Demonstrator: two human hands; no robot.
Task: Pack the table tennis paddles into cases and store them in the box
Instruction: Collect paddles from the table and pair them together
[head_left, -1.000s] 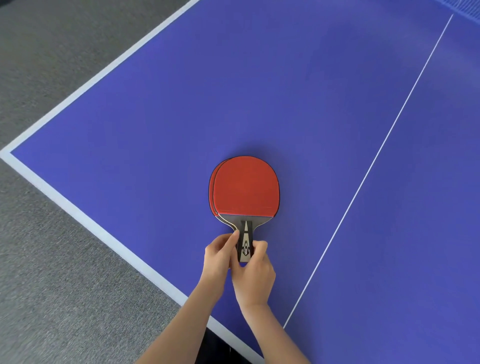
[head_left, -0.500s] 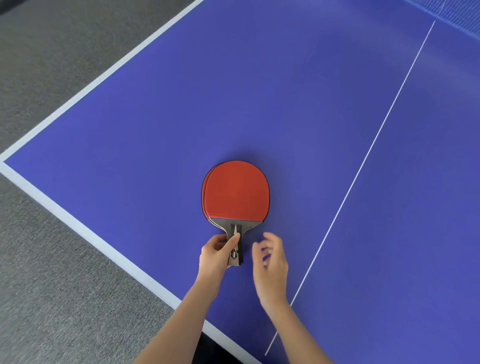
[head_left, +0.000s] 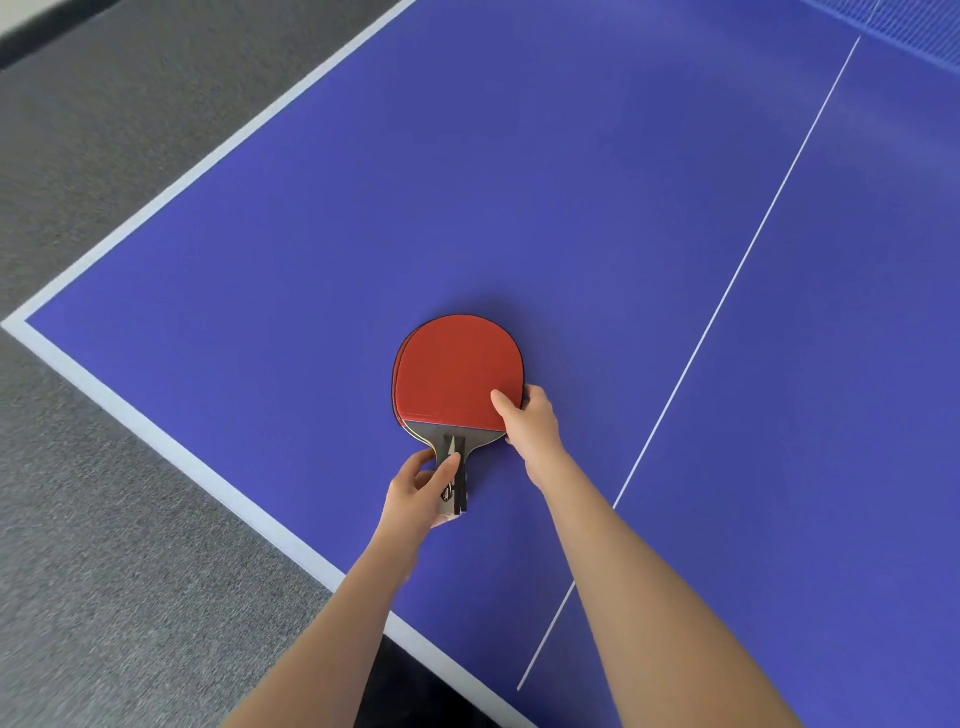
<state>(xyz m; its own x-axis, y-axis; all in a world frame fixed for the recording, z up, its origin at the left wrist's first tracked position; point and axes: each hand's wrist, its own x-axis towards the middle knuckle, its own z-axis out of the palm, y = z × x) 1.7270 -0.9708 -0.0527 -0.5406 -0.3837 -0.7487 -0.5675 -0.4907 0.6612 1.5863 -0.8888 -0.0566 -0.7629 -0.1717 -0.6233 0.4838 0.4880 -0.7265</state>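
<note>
Two red paddles (head_left: 457, 371) lay stacked on blue desk (head_left: 571, 182), faces up, near desk's front-left corner, left of thin white centre line (head_left: 727, 291). Lower paddle peeked out along left edge. Left hand (head_left: 421, 491) had grip closed round handles (head_left: 456, 480), thumb on top. Right hand (head_left: 532, 421) pinched right lower edge of paddle heads, thumb on red rubber, fingers curled underneath. Grey carpet (head_left: 104, 519) beyond desk edge. Net (head_left: 914, 26) at far right corner.

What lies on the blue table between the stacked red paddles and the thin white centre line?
In the head view, only the right hand, gripping the red rubber paddles' edge; beyond it, bare blue table up to the white centre line.
</note>
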